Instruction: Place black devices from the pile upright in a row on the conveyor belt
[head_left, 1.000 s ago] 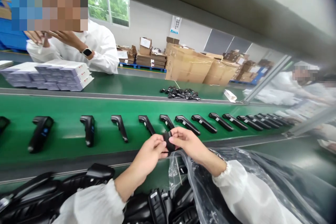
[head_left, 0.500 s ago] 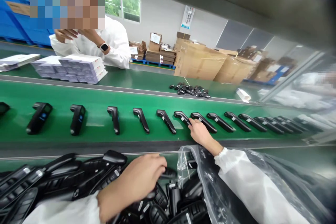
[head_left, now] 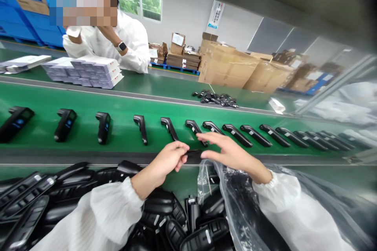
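Observation:
My left hand (head_left: 167, 161) is closed in a pinch over the near edge of the belt, with a thin black piece (head_left: 193, 151) sticking out from its fingertips; what it is exactly, I cannot make out. My right hand (head_left: 228, 151) faces it, thumb and fingers apart, holding nothing visible. Just behind the hands, a row of black pistol-shaped handheld devices (head_left: 237, 135) lies on the green belt (head_left: 88, 98). Below my arms is a heap of black ribbed parts (head_left: 203, 235), partly covered by my left sleeve.
A clear plastic bag (head_left: 235, 204) lies under my right forearm. Across the belt are stacked white boxes (head_left: 97, 72), a small heap of black parts (head_left: 216, 98) and a single white box (head_left: 277, 105). A co-worker in white (head_left: 132, 43) sits opposite. An overhead beam (head_left: 265, 0) crosses above.
My left hand has risen from the heap to the belt's edge with the thin black piece. My right hand has let go of a device and opened. The row of devices has shifted right in view.

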